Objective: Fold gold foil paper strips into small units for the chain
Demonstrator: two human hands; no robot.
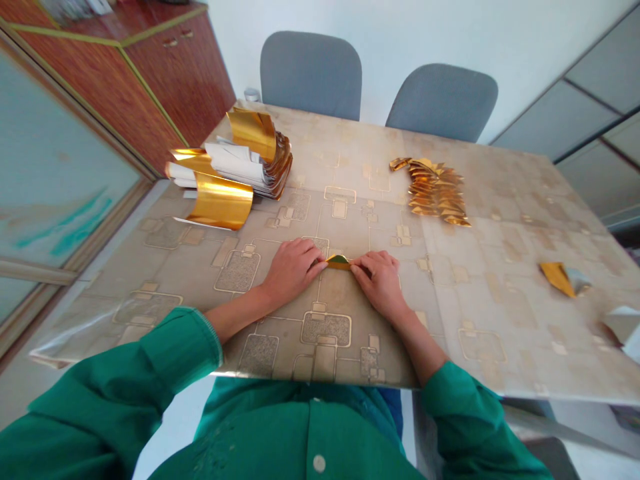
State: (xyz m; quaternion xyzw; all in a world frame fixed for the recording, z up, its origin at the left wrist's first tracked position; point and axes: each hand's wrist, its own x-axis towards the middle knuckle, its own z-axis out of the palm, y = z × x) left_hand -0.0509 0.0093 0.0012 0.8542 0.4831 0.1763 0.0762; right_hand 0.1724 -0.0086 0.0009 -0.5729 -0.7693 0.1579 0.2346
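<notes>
A small folded piece of gold foil paper point(339, 263) lies between my hands, low on the tabletop near its front edge. My left hand point(296, 268) pinches its left end between thumb and fingers. At the other end, my right hand point(379, 279) pinches it the same way. The paper's middle bulges up slightly, with a darker, greenish reflection on it. Loose gold sheets with white backs point(223, 200) curl at the left, beside a thick stack of such paper point(255, 137). Toward the back right sits a pile of folded gold pieces point(435, 190).
A patterned, shiny cloth covers the table point(330, 360). At the right lie a gold and silver scrap point(559, 277) and a white piece point(627, 327). Two grey chairs point(311, 75) stand behind the table, and a reddish wooden cabinet point(175, 80) is at the back left.
</notes>
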